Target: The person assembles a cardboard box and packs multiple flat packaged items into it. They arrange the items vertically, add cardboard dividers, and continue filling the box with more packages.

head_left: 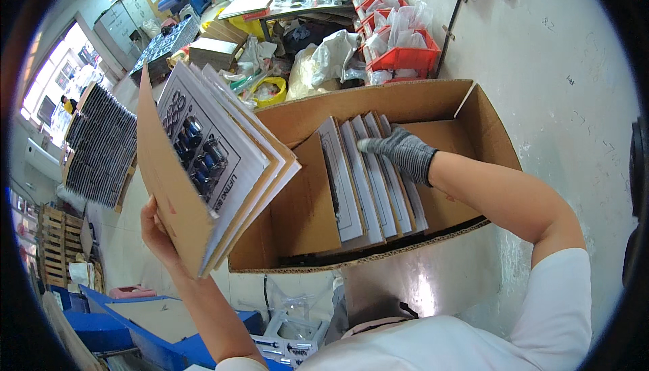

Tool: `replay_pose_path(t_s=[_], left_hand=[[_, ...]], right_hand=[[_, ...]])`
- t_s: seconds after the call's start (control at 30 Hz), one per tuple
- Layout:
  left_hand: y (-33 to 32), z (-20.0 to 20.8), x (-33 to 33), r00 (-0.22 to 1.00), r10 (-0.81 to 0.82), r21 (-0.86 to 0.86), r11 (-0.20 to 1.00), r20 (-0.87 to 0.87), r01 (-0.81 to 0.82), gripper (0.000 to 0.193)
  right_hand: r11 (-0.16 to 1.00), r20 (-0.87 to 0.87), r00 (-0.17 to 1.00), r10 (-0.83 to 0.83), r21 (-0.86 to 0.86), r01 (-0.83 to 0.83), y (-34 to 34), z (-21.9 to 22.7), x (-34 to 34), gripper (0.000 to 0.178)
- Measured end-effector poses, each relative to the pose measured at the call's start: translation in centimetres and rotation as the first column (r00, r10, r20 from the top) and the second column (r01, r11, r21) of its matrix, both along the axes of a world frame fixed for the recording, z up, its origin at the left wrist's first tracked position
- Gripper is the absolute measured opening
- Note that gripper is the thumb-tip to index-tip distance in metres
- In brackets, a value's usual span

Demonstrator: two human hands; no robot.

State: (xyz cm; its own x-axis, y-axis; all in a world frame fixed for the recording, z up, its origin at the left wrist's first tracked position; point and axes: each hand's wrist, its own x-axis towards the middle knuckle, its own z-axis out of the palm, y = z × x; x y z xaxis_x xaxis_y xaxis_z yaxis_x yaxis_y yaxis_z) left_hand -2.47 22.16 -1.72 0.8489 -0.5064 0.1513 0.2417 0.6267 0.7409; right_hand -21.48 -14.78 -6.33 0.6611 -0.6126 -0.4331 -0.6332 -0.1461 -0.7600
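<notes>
My left hand (157, 230), bare, is closed round a tilted stack of flat cardboard packs (223, 161) with white printed faces showing dark metal hardware. The stack is held above the left end of an open brown carton (493, 124). Inside the carton, a row of similar packs (351, 181) leans on edge, beside a brown cardboard panel (307, 198). My right hand (400, 151), in a grey knitted glove, grips the top edges of packs in that row. Some of its fingers are hidden behind the packs.
Red bins (409, 53) with plastic bags stand beyond the carton by the white wall (541, 53). A tall stack of dark packs (101, 144) is at the left, near a wooden pallet (57, 242). Blue containers (142, 323) sit at the lower left. Other people are far back.
</notes>
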Motion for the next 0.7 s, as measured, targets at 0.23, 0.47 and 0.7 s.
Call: replay_pose_path(t_s=[0.23,0.47,0.7], left_hand=[[-3.0,-2.9,-0.7,0.967,0.181,0.073,0.983,-0.18,-0.17,0.038],[-2.6,-2.7,-1.3,0.927,0.246,0.109,0.969,-0.283,-0.224,0.039],[-0.2,-3.0,-1.6,0.939,0.302,0.093,0.952,-0.166,-0.29,0.04]], right_hand=[[0.98,0.143,0.986,-0.091,0.189,0.063,1.9,0.4,0.7,0.085],[0.997,-0.21,0.975,0.078,-0.003,-0.08,2.2,-4.3,0.8,0.096],[0.825,0.273,0.89,0.366,-0.537,-0.174,2.9,1.0,1.3,0.049]])
